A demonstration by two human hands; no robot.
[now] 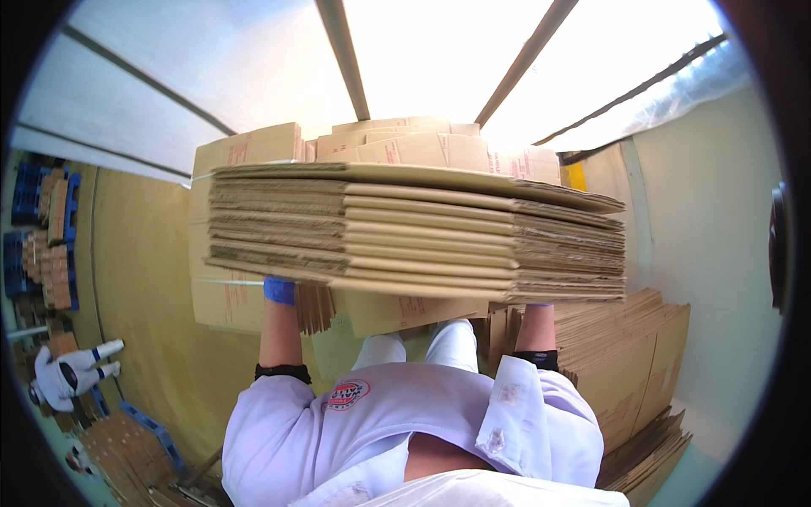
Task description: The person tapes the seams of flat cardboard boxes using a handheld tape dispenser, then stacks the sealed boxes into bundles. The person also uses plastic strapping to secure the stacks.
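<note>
A thick stack of flattened cardboard boxes [431, 237] is held up in front of my chest, folded edges facing me. My left hand [280, 291], in a blue glove, supports it from below near its left end; the fingers are hidden beneath. Under the right part, my right hand [538, 305] bears the other side, almost wholly covered by the cardboard. Both forearms reach up and forward. Right behind the held stack stands a tall pile of flat boxes [245, 150], with a pale strap across its left part.
More flattened boxes [625, 363] stand on edge at my right, beside a pale wall [718, 194]. Far left are blue pallets [25, 262] with stacked cartons and a person in white [72, 372]. Translucent panels with dark beams [342, 59] rise ahead.
</note>
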